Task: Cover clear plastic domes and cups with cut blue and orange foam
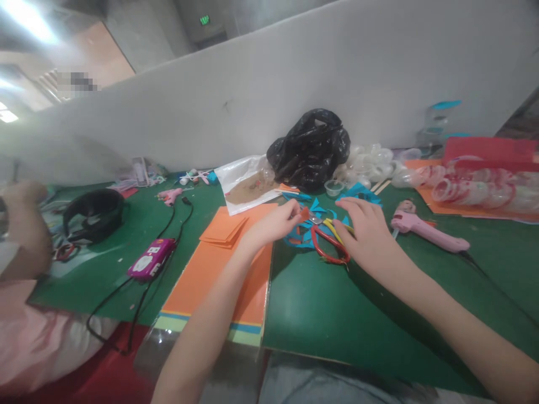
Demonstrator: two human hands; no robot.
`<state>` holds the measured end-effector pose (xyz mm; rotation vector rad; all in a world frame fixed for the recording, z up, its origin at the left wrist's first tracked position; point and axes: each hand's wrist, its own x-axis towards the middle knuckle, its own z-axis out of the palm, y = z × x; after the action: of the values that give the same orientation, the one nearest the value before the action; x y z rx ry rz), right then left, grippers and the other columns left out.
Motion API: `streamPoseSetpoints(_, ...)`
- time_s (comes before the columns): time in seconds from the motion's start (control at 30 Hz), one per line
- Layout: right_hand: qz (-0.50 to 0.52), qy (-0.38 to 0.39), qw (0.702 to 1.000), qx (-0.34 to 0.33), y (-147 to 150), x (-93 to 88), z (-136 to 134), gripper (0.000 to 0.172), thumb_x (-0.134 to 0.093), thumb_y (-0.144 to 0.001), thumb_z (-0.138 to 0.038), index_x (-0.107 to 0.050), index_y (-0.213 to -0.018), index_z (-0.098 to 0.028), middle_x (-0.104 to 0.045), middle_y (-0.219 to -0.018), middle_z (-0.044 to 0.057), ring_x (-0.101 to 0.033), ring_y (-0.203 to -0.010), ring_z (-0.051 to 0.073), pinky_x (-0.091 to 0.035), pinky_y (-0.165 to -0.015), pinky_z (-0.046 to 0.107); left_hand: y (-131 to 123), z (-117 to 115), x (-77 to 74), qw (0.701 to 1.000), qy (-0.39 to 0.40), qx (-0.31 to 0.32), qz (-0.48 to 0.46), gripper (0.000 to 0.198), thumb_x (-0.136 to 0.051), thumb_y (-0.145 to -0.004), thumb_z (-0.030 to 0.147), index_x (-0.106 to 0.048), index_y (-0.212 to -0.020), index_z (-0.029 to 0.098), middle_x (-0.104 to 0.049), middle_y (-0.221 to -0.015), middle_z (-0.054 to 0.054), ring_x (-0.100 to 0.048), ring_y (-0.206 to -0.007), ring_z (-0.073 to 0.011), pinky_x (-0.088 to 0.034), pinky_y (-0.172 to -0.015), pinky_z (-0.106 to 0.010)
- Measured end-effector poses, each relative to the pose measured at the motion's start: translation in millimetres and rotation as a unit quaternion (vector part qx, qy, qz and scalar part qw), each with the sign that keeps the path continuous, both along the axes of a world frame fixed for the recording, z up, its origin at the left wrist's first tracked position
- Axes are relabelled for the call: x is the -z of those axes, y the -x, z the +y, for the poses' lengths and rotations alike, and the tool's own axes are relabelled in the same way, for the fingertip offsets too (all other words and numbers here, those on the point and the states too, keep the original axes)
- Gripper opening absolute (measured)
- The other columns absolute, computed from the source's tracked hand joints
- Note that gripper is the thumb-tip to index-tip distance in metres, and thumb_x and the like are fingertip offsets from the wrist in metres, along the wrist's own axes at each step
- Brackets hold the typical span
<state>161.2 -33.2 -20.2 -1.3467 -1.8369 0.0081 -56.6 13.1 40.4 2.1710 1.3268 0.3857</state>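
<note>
left forearm (pixel 210 320): nearest the camera, rising from the bottom edge and slanting away to the right.
left hand (pixel 275 223): thumb and fingertips pinched together on a small orange paper piece (pixel 304 214).
scissors (pixel 330 247): between the two hands, over the green surface (pixel 324 320), in front of blue paper scraps (pixel 318 207).
scissors' long axis: slanting, with the metal blades pointing away and left, toward the orange paper piece; the red and yellow handles point nearer the camera and right.
right hand (pixel 370 238): fingers bent and spread well apart from the thumb, which lies at the yellow handle; i cannot tell how firmly it grips.
orange sheets (pixel 256 286): stacked beneath the left forearm, long side running away from the camera.
pink glue gun (pixel 438 233): right of the right hand, its handle slanting right and toward the camera.
black bag (pixel 311 148): behind the scraps, near the pale wall (pixel 236 95).
</note>
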Motion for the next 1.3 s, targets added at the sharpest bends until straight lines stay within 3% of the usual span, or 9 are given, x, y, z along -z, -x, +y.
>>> streamPoseSetpoints(0.13, 0.025, 0.056, 0.997, -0.038, 4.9, -15.2, -9.3, 0.038, -0.050, -0.098, -0.045, -0.062, -0.123, -0.018, -0.070, -0.124, 0.018, -0.062, -0.118, 0.036, -0.048, -0.103, 0.055, -13.7, -8.3, -3.1, 0.994, 0.073, 0.014, -0.084, 0.015, -0.044, -0.099, 0.037, -0.042, -0.091, 0.024, -0.056, -0.085, 0.002, -0.056, -0.077, -0.0148, -0.046, -0.064, -0.026)
streamPoseSetpoints(0.27, 0.117, 0.192, 0.971, -0.078, 11.1, -26.3, -15.0, 0.037, -0.050, -0.097, -0.050, -0.061, -0.118, -0.022, -0.074, -0.120, 0.013, -0.069, -0.110, 0.030, -0.054, -0.095, 0.047, -25.1, -19.9, -8.6, 0.993, 0.046, 0.051, -0.099, 0.017, -0.047, -0.099, 0.038, -0.045, -0.091, 0.023, -0.053, -0.082, 0.003, -0.052, -0.074, -0.0128, -0.045, -0.066, -0.026)
streamPoseSetpoints(0.33, 0.153, 0.216, 0.962, -0.068, 10.4, -30.6, -16.3, 0.035, -0.050, -0.096, -0.052, -0.062, -0.114, -0.024, -0.075, -0.116, 0.011, -0.072, -0.104, 0.028, -0.055, -0.091, 0.045, -28.6, -24.8, -11.0, 0.989, 0.039, 0.068, -0.123, 0.020, -0.048, -0.100, 0.041, -0.046, -0.091, 0.022, -0.055, -0.084, 0.003, -0.052, -0.076, -0.0124, -0.044, -0.069, -0.026)
streamPoseSetpoints(0.57, 0.233, 0.207, 0.948, -0.066, 5.2, -38.6, -16.1, 0.028, -0.056, -0.090, -0.050, -0.065, -0.096, -0.024, -0.077, -0.098, 0.007, -0.072, -0.087, 0.024, -0.057, -0.079, 0.038, -31.5, -28.1, -12.8, 0.978, 0.078, 0.088, -0.169, 0.025, -0.060, -0.095, 0.046, -0.053, -0.096, 0.022, -0.061, -0.096, -0.001, -0.059, -0.087, -0.0142, -0.048, -0.075, -0.027)
streamPoseSetpoints(0.77, 0.257, 0.223, 0.936, -0.092, 4.9, -43.7, -14.7, 0.026, -0.057, -0.088, -0.048, -0.066, -0.095, -0.024, -0.077, -0.100, 0.007, -0.071, -0.090, 0.024, -0.058, -0.081, 0.038, -29.8, -23.2, -11.7, 0.973, 0.094, 0.078, -0.194, 0.023, -0.067, -0.090, 0.041, -0.055, -0.091, 0.021, -0.060, -0.092, 0.001, -0.057, -0.081, -0.0114, -0.046, -0.072, -0.025)
streamPoseSetpoints(1.0, 0.274, 0.230, 0.926, -0.120, -1.9, -45.4, -11.6, 0.026, -0.059, -0.087, -0.047, -0.065, -0.098, -0.024, -0.076, -0.102, 0.007, -0.072, -0.096, 0.024, -0.058, -0.089, 0.039, -28.5, -18.6, -10.8, 0.960, 0.148, 0.064, -0.227, 0.028, -0.066, -0.089, 0.045, -0.050, -0.089, 0.021, -0.056, -0.077, 0.004, -0.049, -0.063, -0.0081, -0.036, -0.054, -0.021)
streamPoseSetpoints(1.3, 0.279, 0.208, 0.934, -0.086, -6.1, -36.3, -7.9, 0.018, -0.058, -0.080, -0.035, -0.063, -0.094, -0.025, -0.076, -0.098, 0.005, -0.073, -0.091, 0.024, -0.057, -0.085, 0.040, -28.5, -18.6, -8.0, 0.962, 0.141, 0.046, -0.230, 0.028, -0.061, -0.092, 0.048, -0.049, -0.092, 0.022, -0.056, -0.076, 0.005, -0.054, -0.066, -0.0094, -0.041, -0.057, -0.022)
